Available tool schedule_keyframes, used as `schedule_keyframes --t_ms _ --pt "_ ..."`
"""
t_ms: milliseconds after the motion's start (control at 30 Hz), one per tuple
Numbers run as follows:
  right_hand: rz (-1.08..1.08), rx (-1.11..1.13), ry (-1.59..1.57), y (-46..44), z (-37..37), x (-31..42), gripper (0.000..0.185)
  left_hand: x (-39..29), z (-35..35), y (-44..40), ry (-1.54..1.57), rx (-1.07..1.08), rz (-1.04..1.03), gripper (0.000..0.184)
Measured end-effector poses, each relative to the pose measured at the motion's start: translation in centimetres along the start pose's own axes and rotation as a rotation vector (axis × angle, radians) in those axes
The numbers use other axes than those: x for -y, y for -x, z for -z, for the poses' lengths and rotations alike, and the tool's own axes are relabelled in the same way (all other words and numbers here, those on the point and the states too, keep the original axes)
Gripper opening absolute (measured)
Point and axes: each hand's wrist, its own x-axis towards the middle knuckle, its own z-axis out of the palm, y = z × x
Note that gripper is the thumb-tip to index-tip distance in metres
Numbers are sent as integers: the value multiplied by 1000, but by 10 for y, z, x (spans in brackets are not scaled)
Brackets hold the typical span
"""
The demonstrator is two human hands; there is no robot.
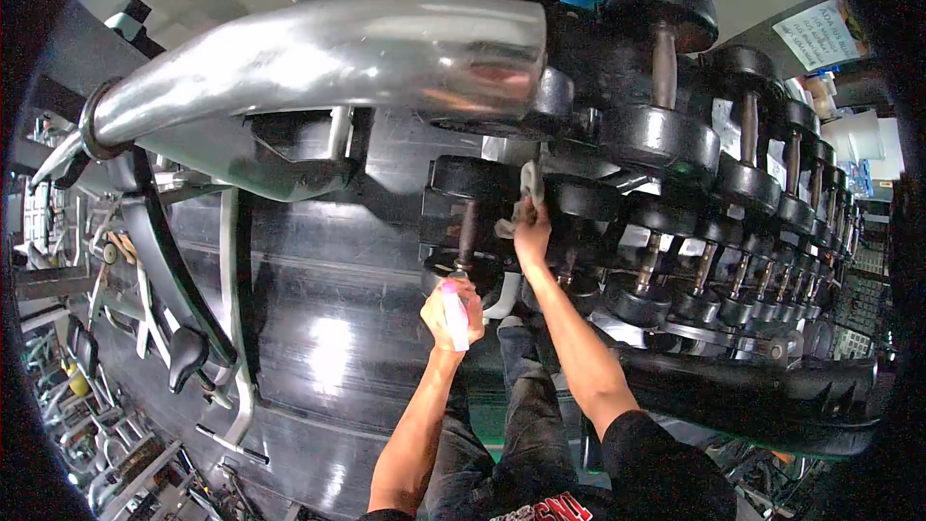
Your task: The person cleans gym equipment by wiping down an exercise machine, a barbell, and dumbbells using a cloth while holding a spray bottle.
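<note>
My left hand (437,319) is closed around a pale pink-and-white spray bottle (455,316), partly washed out by glare. Just beyond it stands a black dumbbell (469,227) with a worn metal handle on the lower rack. My right hand (532,236) reaches forward between that dumbbell and another black dumbbell (586,201) to its right. Its fingers are closed on a greyish cloth (529,179), which hangs out on both sides of them. Whether the cloth touches either dumbbell I cannot tell.
A thick chrome tube (328,53) crosses the upper left, close to the camera. Several dumbbells line two rack tiers to the right, such as a large upper one (664,68). A padded exercise machine (169,270) stands left on the dark floor (318,299). A paper sign (818,35) hangs upper right.
</note>
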Motion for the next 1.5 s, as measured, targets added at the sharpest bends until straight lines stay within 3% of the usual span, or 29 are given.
schedule_keyframes --t_ms 67,133,200,233,267,333,367,400,467,600,667,733,800,833,900,933,1000,1067,1133,1167,1233,1367,1433,1500 --pt "360 138 308 7 7 13 29 -2 -3 2 46 -45 92 26" --pt "610 315 521 20 0 52 27 -2 -4 4 36 -45 107 24" --pt "961 331 589 17 -20 88 29 -1 -4 3 9 -38 67 23" --pt "1121 305 635 12 -34 97 30 0 -3 1 -6 -13 15 10" --pt "1241 236 718 7 -52 99 29 0 -5 1 -11 -9 14 10" --pt "1233 444 931 -4 -89 100 26 1 -7 6 16 -26 59 10" --pt "1250 439 1033 -6 -109 97 26 2 -9 8 8 -21 57 10" --pt "1143 552 1258 -4 -116 114 27 1 -11 11 34 -46 109 11" --pt "1085 378 1398 0 -134 113 24 -5 -13 10 58 -63 161 12" --pt "1009 462 1404 -1 -136 111 21 -10 -10 2 -14 -48 157 15" --pt "1248 375 844 -10 -114 94 17 -12 -12 -3 6 -73 103 15" --pt "1251 395 668 -7 -80 91 23 -10 -10 -3 -28 -52 113 17" --pt "1127 456 636 1 -42 95 43 -10 -8 -3 21 -26 145 17" --pt "1125 458 637 0 -29 89 43 -10 -8 -3 21 -26 148 17" --pt "805 548 495 -6 -8 77 56 -11 -9 -4 25 -5 105 14" --pt "718 485 197 -10 -4 70 57 -10 -9 -3 25 -3 103 14" --pt "475 440 169 -35 -6 45 40 -6 -9 1 -18 7 69 9" --pt "273 433 571 -58 9 101 30 5 -10 12 1 29 95 8" --pt "103 662 740 -121 -13 58 37 8 -10 18 20 55 116 7" --pt "136 665 810 -156 -36 22 43 8 -12 18 -1 31 94 7" --pt "108 836 783 -171 -34 25 62 3 -13 16 1 -7 97 9" --pt "69 845 783 -161 -31 32 59 -3 -12 10 96 -9 133 10" --pt "219 839 582 -138 -7 47 56 -1 -9 10 -38 29 -4 10" --pt "198 882 501 -119 14 74 53 5 -12 18 22 11 32 11"
